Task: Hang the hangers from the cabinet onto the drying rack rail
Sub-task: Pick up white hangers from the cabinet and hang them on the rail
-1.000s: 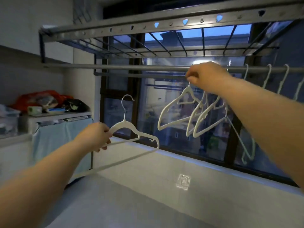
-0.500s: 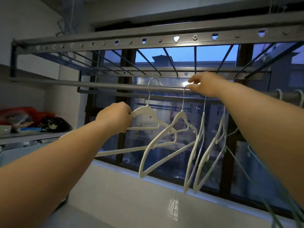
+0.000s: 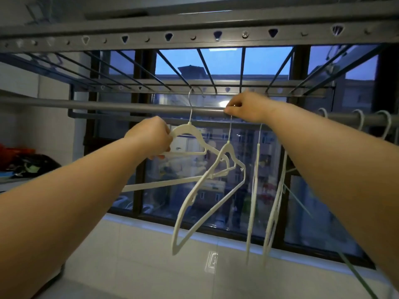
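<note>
Head view, looking up at a grey drying rack in front of a dusk-lit window (image 3: 265, 61). A round grey rail (image 3: 129, 105) runs across the picture below the rack's upper frame (image 3: 194, 37), which is punched with a row of small holes.

Both bare arms reach up toward the rail. The left hand (image 3: 151, 137), just below the rail, has its fingers curled round one shoulder of a white hanger (image 3: 185, 128) and holds it up. That hanger's thin metal hook crosses in front of the rail and arches above it; whether it rests on the rail cannot be told. Its bottom bar slants down to the left under the rail.

The right hand (image 3: 248, 106) is at the rail itself, further right, with fingertips pinched together against it, on the wire hook of a second white hanger (image 3: 227, 147). This one dangles below the rail, tilted, and overlaps the first hanger's right shoulder.

Just right of it, below the rail, more pale hangers (image 3: 253, 190) hang edge-on, partly behind the right forearm. Further right along the rail, several white hooks (image 3: 358, 117) loop over it.

Far below the rail is a white tiled ledge (image 3: 151, 255). Down to the left of the rail sit red and black bags (image 3: 28, 162), too dim to make out.
</note>
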`<state>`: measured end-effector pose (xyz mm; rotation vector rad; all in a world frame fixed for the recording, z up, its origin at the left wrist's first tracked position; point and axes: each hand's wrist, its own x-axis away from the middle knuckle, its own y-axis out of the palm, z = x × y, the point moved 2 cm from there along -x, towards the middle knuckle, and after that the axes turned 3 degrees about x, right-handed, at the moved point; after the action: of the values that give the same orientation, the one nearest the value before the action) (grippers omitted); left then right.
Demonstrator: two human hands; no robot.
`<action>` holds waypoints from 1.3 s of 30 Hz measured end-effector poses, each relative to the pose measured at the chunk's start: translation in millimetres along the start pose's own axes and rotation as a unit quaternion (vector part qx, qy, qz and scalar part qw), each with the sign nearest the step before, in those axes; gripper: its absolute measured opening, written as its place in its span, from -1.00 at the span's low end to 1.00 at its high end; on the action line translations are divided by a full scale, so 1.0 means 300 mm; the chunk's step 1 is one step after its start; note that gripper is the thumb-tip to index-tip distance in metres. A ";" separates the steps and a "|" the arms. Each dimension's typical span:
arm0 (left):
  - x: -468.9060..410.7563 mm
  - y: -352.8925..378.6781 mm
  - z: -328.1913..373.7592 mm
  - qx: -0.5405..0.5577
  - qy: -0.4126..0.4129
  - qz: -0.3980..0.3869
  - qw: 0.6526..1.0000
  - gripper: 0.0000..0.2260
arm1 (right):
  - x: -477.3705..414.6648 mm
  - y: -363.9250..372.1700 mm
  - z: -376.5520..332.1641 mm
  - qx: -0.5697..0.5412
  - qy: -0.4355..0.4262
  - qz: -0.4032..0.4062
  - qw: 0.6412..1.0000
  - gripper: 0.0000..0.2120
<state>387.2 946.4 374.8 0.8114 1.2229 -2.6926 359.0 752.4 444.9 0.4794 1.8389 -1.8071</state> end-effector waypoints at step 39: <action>0.025 0.102 0.000 -0.012 0.026 -0.043 0.999 -0.77 | 0.105 -0.029 0.021 0.025 0.064 0.031 0.997 -0.51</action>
<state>389.3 926.6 350.4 0.8493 1.3287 -2.7345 329.1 742.4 433.7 0.6774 1.8446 -1.8221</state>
